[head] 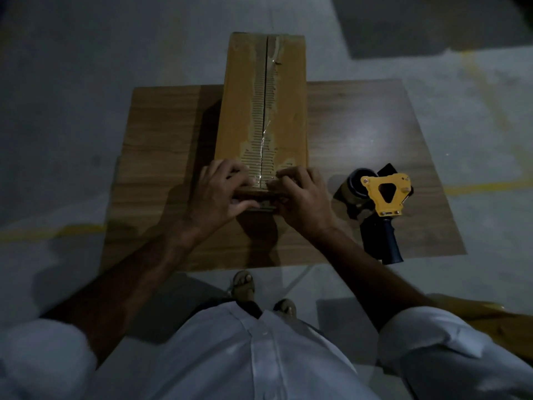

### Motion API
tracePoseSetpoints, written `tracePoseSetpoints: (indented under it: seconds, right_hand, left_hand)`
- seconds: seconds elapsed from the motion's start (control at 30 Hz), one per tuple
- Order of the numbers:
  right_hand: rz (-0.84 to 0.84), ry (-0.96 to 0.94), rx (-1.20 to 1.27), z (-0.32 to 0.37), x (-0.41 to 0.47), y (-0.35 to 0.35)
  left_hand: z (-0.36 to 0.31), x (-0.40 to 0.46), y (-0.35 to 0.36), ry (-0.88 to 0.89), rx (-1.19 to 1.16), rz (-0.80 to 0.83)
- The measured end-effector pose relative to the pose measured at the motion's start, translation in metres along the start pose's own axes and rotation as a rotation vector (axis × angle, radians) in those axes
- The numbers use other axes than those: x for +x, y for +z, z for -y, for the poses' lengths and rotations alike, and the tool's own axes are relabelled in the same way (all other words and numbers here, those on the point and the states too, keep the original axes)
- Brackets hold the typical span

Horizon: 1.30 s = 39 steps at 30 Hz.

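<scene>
Cardboard box (239,111) lies lengthwise on wooden table (161,134), near end toward me, far end past table's far edge. My left hand (219,189) grips near top edge left of seam (264,96), fingers curled on flap, thumb on end face, to hold flap down. My right hand (300,194) grips same edge right of seam, so flaps meet. Tape gun (380,194) lies right of box, beside right hand: handy for sealing, I judge.

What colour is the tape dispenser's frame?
Yellow; the tape dispenser shows best in the head view.
</scene>
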State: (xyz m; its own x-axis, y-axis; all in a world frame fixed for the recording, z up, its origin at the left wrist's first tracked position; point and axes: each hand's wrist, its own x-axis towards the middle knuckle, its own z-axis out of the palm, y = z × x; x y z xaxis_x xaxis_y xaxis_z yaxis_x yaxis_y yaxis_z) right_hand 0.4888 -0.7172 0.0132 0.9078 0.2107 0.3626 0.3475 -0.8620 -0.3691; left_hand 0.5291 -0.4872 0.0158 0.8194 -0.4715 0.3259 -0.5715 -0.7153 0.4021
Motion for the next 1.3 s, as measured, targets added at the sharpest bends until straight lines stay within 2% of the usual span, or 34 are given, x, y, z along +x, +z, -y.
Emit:
tracePoseSetpoints:
  seconds: [0.1,0.27,0.33,0.47,0.63,0.73,0.9,1.0,1.13,1.3]
  right_hand:
    - [0.039,0.005,0.101,-0.006,0.007,-0.012]
    - [-0.058,-0.012,0.102,-0.013,0.007,-0.006]
    - [-0.085,0.003,0.103,-0.011,0.0,0.001]
    - [-0.018,0.045,0.092,-0.011,-0.006,0.0]
    - [-0.02,0.108,0.186,-0.038,-0.01,-0.02]
    - [0.039,0.138,0.25,-0.044,-0.008,-0.021]
    - [0.032,0.19,0.318,-0.031,-0.015,-0.015]
    - [0.099,0.139,0.379,-0.04,-0.013,-0.03]
    - [0.209,0.052,0.366,-0.07,-0.003,-0.052]
    - [0.124,-0.004,0.264,-0.077,-0.007,-0.035]
  left_hand:
    - [-0.011,0.013,-0.013,0.049,-0.105,0.056]
    - [-0.012,0.02,-0.013,0.128,-0.023,0.08]
    - [-0.013,0.016,-0.005,0.113,0.037,0.053]
    - [-0.015,0.015,0.007,0.069,0.086,0.051]
    - [-0.017,0.028,0.005,0.08,-0.041,0.089]
    - [-0.025,0.036,0.012,0.098,-0.007,0.07]
    - [-0.032,0.034,0.018,0.03,0.088,0.054]
    - [-0.036,0.038,0.018,-0.002,0.062,0.105]
    - [-0.045,0.048,0.022,0.065,-0.093,0.14]
    - [-0.046,0.048,0.035,0.094,-0.006,0.062]
